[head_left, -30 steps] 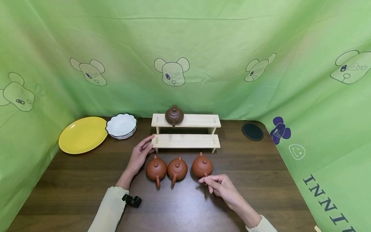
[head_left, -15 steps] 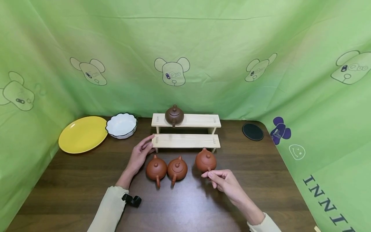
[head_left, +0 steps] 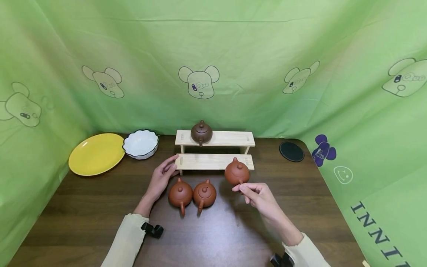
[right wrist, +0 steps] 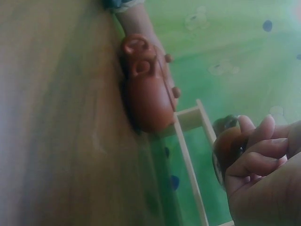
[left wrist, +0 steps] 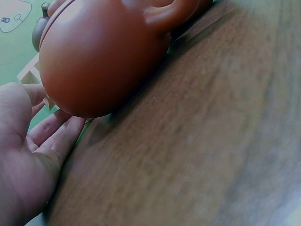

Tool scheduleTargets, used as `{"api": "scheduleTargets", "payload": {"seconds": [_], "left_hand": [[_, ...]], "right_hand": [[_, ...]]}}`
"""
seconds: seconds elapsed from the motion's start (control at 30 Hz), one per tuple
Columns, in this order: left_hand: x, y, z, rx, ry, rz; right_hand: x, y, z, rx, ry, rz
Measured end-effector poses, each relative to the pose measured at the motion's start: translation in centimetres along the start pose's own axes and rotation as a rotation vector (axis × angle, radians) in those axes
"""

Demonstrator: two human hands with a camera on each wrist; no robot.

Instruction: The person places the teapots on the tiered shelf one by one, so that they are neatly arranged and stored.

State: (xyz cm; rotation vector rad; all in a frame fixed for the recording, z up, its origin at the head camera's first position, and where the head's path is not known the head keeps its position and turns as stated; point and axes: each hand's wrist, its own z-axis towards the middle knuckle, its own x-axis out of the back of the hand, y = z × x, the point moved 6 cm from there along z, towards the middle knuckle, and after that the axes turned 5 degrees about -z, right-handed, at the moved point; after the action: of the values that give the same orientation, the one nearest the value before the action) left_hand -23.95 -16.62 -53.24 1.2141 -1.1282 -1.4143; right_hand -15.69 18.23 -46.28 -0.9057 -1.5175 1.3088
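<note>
In the head view my right hand point(head_left: 261, 198) pinches the handle of a reddish-brown teapot point(head_left: 237, 172), raised in front of the lower shelf's right end. My left hand point(head_left: 160, 178) touches the left end of the lower wooden shelf point(head_left: 207, 162) with its fingertips. Two similar teapots point(head_left: 180, 193) point(head_left: 205, 193) stand side by side on the table below it. A dark brown teapot point(head_left: 201, 132) sits on the upper shelf point(head_left: 230, 138). The right wrist view shows curled fingers point(right wrist: 258, 160) at the held teapot point(right wrist: 228, 150); in the left wrist view a teapot point(left wrist: 99, 56) is close beside my hand point(left wrist: 33, 155).
A yellow plate point(head_left: 96, 154) and a white scalloped bowl point(head_left: 141, 143) stand at the back left of the wooden table point(head_left: 200, 244). A dark round coaster point(head_left: 291, 151) lies at the back right. Green printed cloth point(head_left: 250, 74) surrounds the table.
My right hand has lifted the third teapot off the table and moved it up and forward, toward the lower shelf's right end. My left hand has stayed at the shelf's left end.
</note>
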Motion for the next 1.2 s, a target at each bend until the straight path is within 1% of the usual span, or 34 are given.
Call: {"api": "scheduleTargets", "payload": {"seconds": [0.23, 0.4, 0.57, 0.77, 0.97, 1.2], "left_hand": [[0.0, -0.1, 0.0, 0.004, 0.002, 0.000], [0.0, 0.0, -0.1, -0.008, 0.003, -0.005], [-0.1, 0.0, 0.0, -0.002, 0.007, -0.003], [-0.1, -0.1, 0.1, 0.010, -0.001, -0.002], [-0.1, -0.1, 0.1, -0.001, -0.005, -0.004], [0.1, -0.2, 0.1, -0.006, -0.006, -0.001]], "right_hand": [[0.7, -1.2, 1.7, 0.043, 0.053, -0.035], [1.2, -1.7, 2.9, 0.062, 0.099, -0.044], [1.4, -2.2, 3.8, 0.083, 0.117, -0.054], [1.5, -2.7, 4.7, 0.085, 0.147, -0.032], [1.8, -3.3, 5.7, 0.094, 0.177, -0.022], [1.9, -3.5, 7.1, 0.083, 0.210, -0.018]]}}
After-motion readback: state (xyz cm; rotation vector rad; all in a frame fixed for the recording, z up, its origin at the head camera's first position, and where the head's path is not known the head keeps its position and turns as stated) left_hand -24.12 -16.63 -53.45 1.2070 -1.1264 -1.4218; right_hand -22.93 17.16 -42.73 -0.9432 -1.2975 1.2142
